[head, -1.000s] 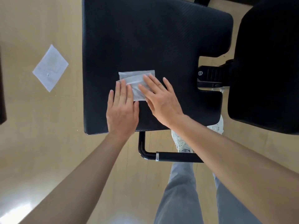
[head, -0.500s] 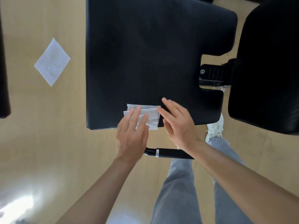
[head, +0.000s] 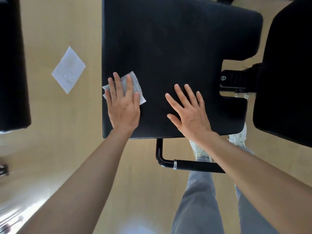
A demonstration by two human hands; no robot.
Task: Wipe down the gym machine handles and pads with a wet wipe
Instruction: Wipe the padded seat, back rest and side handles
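Note:
A large black seat pad [head: 168,48] fills the upper middle of the head view. A folded white wet wipe [head: 134,83] lies on the pad near its left edge. My left hand [head: 123,105] presses flat on the wipe with straight fingers. My right hand [head: 189,108] rests flat on the bare pad to the right, fingers spread, apart from the wipe. A black tube handle [head: 194,164] sticks out below the pad's near edge, under my right forearm.
A second black pad [head: 287,73] stands at the right, joined by a black bracket [head: 236,80]. Another dark pad [head: 11,65] is at the far left. A white sheet [head: 68,70] lies on the wooden floor. My legs and white shoes are below.
The wipe has slid from the pad's near edge up and left under my left hand. My right hand has left the wipe and now lies on the bare pad.

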